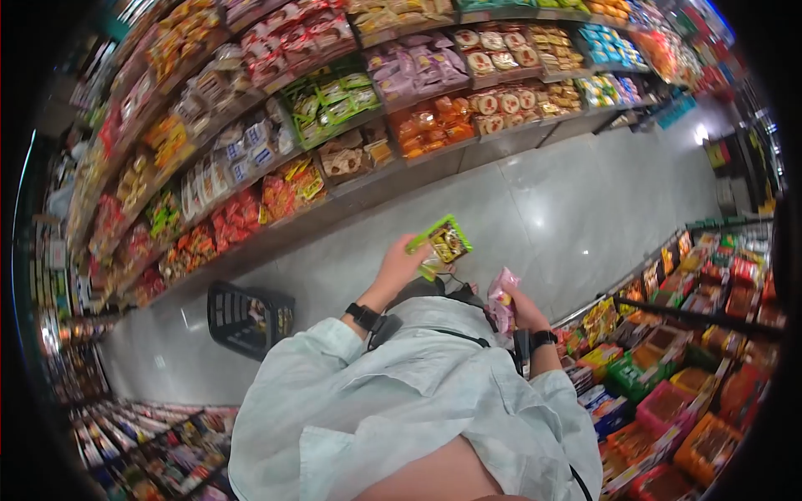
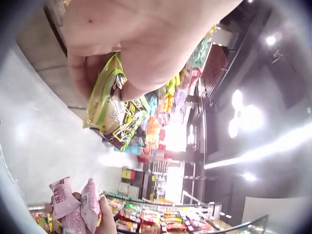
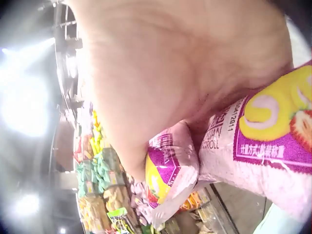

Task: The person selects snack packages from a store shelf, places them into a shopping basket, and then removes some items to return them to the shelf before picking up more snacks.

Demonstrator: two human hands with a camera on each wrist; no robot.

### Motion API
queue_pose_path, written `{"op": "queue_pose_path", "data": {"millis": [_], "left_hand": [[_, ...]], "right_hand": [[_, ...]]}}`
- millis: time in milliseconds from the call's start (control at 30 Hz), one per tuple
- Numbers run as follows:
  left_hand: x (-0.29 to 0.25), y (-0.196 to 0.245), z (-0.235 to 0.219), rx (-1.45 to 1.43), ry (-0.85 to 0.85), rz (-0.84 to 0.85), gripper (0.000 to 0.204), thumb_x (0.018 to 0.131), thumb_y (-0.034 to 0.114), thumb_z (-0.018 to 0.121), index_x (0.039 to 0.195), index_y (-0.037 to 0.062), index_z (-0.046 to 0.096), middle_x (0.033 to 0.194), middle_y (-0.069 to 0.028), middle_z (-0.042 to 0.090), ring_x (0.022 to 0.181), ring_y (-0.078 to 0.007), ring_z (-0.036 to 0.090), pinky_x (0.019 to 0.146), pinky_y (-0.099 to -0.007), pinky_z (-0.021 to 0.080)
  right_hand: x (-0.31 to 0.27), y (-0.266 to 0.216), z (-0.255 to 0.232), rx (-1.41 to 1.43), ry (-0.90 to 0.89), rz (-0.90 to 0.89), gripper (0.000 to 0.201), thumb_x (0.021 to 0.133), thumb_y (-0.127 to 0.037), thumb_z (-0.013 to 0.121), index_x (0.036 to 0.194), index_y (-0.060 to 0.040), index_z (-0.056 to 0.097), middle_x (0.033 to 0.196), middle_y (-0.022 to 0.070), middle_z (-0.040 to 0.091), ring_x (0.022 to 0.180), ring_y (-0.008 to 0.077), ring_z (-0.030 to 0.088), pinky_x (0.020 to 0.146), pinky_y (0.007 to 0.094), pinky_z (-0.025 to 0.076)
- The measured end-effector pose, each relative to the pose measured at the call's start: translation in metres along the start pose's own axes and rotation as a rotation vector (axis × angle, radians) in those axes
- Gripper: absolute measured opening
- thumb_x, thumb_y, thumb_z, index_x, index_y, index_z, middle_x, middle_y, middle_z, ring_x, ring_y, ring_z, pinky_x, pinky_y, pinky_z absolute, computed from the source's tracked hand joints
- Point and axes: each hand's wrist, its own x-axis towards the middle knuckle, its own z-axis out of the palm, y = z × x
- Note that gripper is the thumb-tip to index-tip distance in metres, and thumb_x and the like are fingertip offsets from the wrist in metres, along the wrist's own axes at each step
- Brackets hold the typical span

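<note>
My left hand (image 1: 399, 265) pinches green-edged snack packets (image 1: 451, 240) with dark printed fronts, held out over the floor. Up close in the left wrist view, thumb and fingers grip these packets (image 2: 122, 119) by their upper part. My right hand (image 1: 528, 311) holds pink snack packets (image 1: 502, 302) near my waist. Several of these pink packets (image 2: 72, 202) show bunched together in the left wrist view. From the right wrist, the palm covers part of them, and a purple label with a yellow roll and strawberry shows on one packet (image 3: 273, 131).
A dark shopping basket (image 1: 238, 326) with goods inside stands on the grey floor (image 1: 535, 200) to the left. Tiered shelves of bagged snacks (image 1: 418, 67) curve along the far side. Low bins of packaged food (image 1: 668, 401) line the right, close to my right arm.
</note>
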Motion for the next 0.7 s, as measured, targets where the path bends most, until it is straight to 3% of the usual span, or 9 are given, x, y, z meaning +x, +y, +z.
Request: {"op": "queue_pose_path", "data": {"millis": [33, 133, 267, 367, 533, 567, 667, 700], "left_hand": [[-0.014, 0.005, -0.007, -0.003, 0.063, -0.087, 0.035, 0.093, 0.026, 0.072, 0.116, 0.0007, 0.065, 0.096, -0.0068, 0.069, 0.087, -0.0145, 0.064, 0.079, -0.0319, 0.051], [-0.053, 0.010, -0.023, -0.070, 0.213, -0.165, 0.035, 0.092, 0.025, 0.073, 0.114, -0.0002, 0.066, 0.097, -0.0065, 0.069, 0.087, -0.0118, 0.061, 0.079, -0.0302, 0.050], [-0.083, -0.025, -0.029, -0.226, 0.456, -0.216, 0.034, 0.093, 0.024, 0.072, 0.114, -0.0017, 0.065, 0.097, -0.0049, 0.068, 0.088, -0.0102, 0.060, 0.077, -0.0280, 0.049], [-0.085, -0.025, -0.035, -0.396, 0.578, -0.237, 0.033, 0.095, 0.024, 0.071, 0.114, -0.0027, 0.064, 0.098, -0.0044, 0.067, 0.088, -0.0104, 0.060, 0.076, -0.0273, 0.049], [-0.060, -0.011, -0.044, -0.553, 0.651, -0.212, 0.034, 0.098, 0.024, 0.069, 0.118, -0.0021, 0.061, 0.104, -0.0053, 0.065, 0.093, -0.0125, 0.063, 0.077, -0.0286, 0.052], [-0.051, -0.013, -0.047, -0.573, 0.658, -0.218, 0.033, 0.099, 0.025, 0.068, 0.118, -0.0016, 0.061, 0.106, -0.0056, 0.065, 0.094, -0.0134, 0.064, 0.080, -0.0296, 0.053], [-0.010, -0.024, -0.053, -0.640, 0.658, -0.223, 0.032, 0.101, 0.026, 0.066, 0.118, -0.0003, 0.060, 0.111, -0.0065, 0.065, 0.099, -0.0155, 0.065, 0.084, -0.0317, 0.055], [0.007, -0.028, -0.056, -0.664, 0.650, -0.218, 0.032, 0.101, 0.026, 0.065, 0.119, -0.0002, 0.060, 0.111, -0.0066, 0.065, 0.100, -0.0157, 0.065, 0.085, -0.0319, 0.054]], "right_hand": [[0.005, -0.011, 0.001, -0.109, 0.016, 0.027, 0.042, 0.098, -0.048, 0.061, 0.107, -0.0079, 0.064, 0.091, 0.0081, 0.071, 0.075, 0.0221, 0.071, 0.067, 0.0339, 0.060], [0.030, -0.034, -0.008, -0.434, 0.017, 0.124, 0.042, 0.096, -0.049, 0.062, 0.104, -0.0086, 0.064, 0.087, 0.0074, 0.070, 0.073, 0.0206, 0.070, 0.064, 0.0328, 0.059], [0.073, -0.033, -0.057, -0.773, 0.122, 0.269, 0.050, 0.088, -0.059, 0.066, 0.101, -0.0104, 0.066, 0.083, 0.0047, 0.068, 0.066, 0.0193, 0.067, 0.055, 0.0346, 0.054], [0.075, -0.030, -0.074, -0.890, 0.189, 0.203, 0.049, 0.086, -0.054, 0.069, 0.105, -0.0088, 0.068, 0.086, 0.0034, 0.068, 0.068, 0.0166, 0.061, 0.058, 0.0332, 0.048], [0.075, -0.019, -0.106, -0.848, 0.138, 0.185, 0.047, 0.087, -0.051, 0.069, 0.104, -0.0064, 0.069, 0.090, 0.0044, 0.068, 0.077, 0.0166, 0.062, 0.067, 0.0337, 0.049], [0.073, -0.020, -0.115, -0.850, 0.173, 0.275, 0.048, 0.088, -0.050, 0.068, 0.105, -0.0060, 0.069, 0.092, 0.0042, 0.069, 0.079, 0.0161, 0.063, 0.071, 0.0334, 0.050], [0.080, -0.011, -0.145, -0.901, 0.236, 0.277, 0.048, 0.089, -0.051, 0.066, 0.105, -0.0060, 0.068, 0.092, 0.0042, 0.069, 0.081, 0.0151, 0.064, 0.072, 0.0329, 0.050], [0.071, -0.020, -0.133, -0.941, 0.275, 0.259, 0.045, 0.091, -0.050, 0.064, 0.103, -0.0076, 0.068, 0.091, 0.0038, 0.068, 0.081, 0.0153, 0.064, 0.074, 0.0325, 0.050]]}}
